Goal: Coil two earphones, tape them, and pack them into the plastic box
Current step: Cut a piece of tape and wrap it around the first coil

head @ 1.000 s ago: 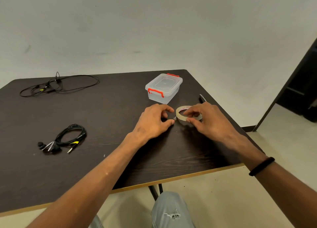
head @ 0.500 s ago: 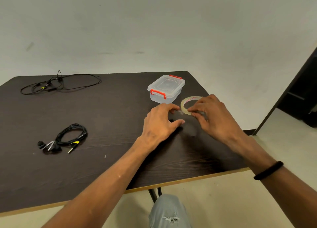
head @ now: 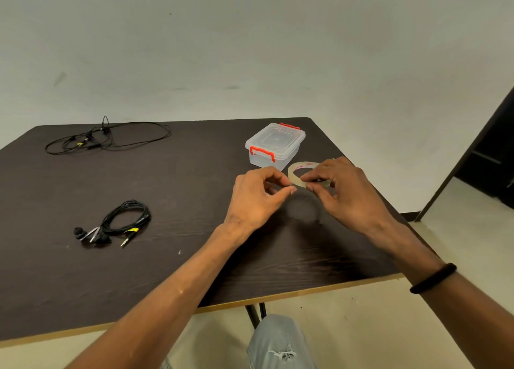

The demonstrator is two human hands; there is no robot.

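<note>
Right hand grips the tape roll just in front of the plastic box, roll lifted off the table. Left hand pinches thumb & forefinger at the roll's near edge, prob. picking at the tape end; can't tell if it's caught. Coiled earphone lies well left of the box, untaped; uncoiled earphone far left of it. Risk: thin clear tape tears or sticks back on itself w/ a hard pull, and the loose coil may spring open meanwhile.

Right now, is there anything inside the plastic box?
The plastic box is see-through and looks empty, with its lid on. Both earphones, the coiled earphone and the loose earphone, lie on the table outside it.
</note>
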